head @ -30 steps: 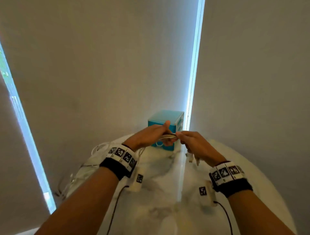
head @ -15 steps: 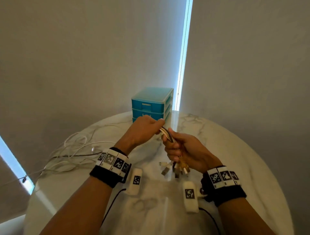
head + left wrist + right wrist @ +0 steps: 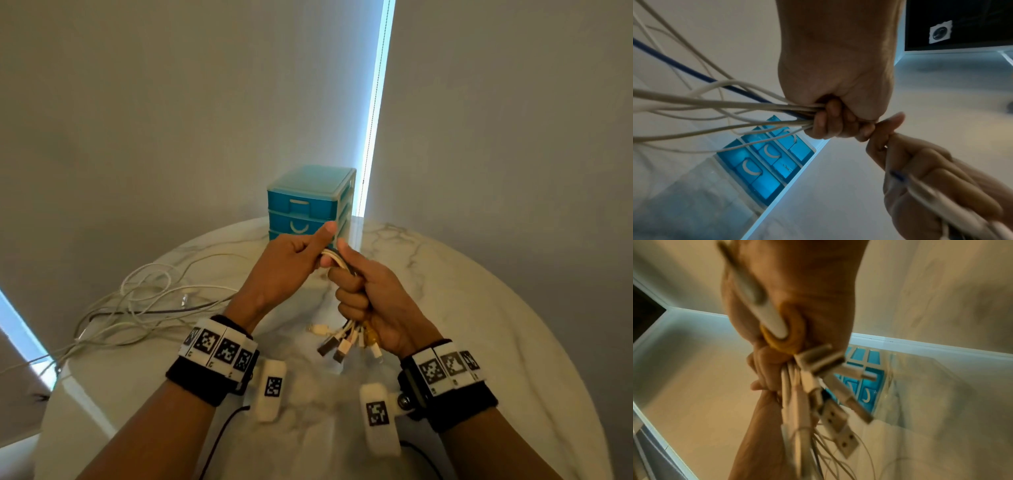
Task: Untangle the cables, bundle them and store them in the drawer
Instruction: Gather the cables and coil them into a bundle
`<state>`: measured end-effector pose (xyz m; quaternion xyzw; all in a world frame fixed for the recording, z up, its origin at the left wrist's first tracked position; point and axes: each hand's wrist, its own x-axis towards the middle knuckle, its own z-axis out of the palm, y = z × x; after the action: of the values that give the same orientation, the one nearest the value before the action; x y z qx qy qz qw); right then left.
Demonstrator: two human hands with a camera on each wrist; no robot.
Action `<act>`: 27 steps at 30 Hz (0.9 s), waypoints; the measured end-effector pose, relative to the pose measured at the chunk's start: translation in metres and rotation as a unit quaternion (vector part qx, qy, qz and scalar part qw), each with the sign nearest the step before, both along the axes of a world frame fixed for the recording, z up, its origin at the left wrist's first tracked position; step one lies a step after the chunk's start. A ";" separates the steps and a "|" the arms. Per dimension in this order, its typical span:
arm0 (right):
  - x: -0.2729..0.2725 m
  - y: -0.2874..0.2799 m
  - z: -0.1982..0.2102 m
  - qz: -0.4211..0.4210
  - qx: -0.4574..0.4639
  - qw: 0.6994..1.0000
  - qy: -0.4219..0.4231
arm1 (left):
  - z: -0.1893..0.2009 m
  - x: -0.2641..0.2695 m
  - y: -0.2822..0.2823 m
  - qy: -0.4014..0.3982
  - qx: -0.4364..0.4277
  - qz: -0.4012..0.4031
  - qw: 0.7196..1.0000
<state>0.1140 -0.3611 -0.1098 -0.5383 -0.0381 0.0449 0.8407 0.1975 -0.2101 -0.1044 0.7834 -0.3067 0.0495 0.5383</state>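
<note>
Both hands hold one bunch of cables [image 3: 337,261] above the round marble table [image 3: 479,325]. My left hand [image 3: 291,267] is fisted round the strands, thumb up; white and one blue strand [image 3: 715,104] fan out of it. My right hand [image 3: 370,294] grips the same bunch just below, and several USB plugs [image 3: 346,342] hang under its fist, close up as plugs [image 3: 830,386]. The rest of the cables [image 3: 137,301] trail in loose loops over the table's left side. A blue three-drawer box [image 3: 308,205] stands behind the hands, all drawers closed.
The drawer box sits at the table's far edge against grey blinds [image 3: 171,102] with a bright gap [image 3: 375,102]. Some cable strands hang off the table's left rim [image 3: 58,373]. Bare marble lies to the right of the hands.
The view has tipped down, so the table and drawer box show fully. The bunch has turned from level to upright; my right hand now grips it from below with the plugs hanging.
</note>
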 end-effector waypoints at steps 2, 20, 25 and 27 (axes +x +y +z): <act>0.002 -0.003 -0.003 -0.051 0.025 0.998 -0.019 | -0.001 0.000 -0.001 0.003 0.043 0.014 0.999; 0.007 0.000 -0.017 -0.218 0.047 0.975 0.006 | -0.014 -0.004 -0.007 -0.012 0.108 0.021 0.994; 0.003 0.014 -0.021 -0.210 -0.019 0.977 0.043 | -0.019 -0.010 -0.018 -0.024 0.158 -0.003 0.987; 0.002 0.009 -0.020 -0.215 -0.035 0.975 0.046 | -0.022 -0.010 -0.021 -0.018 0.182 -0.015 0.983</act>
<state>0.1162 -0.3520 -0.1297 -0.5599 0.1189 -0.1105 0.8125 0.1872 -0.2312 -0.1262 0.8625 -0.3315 -0.0008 0.3822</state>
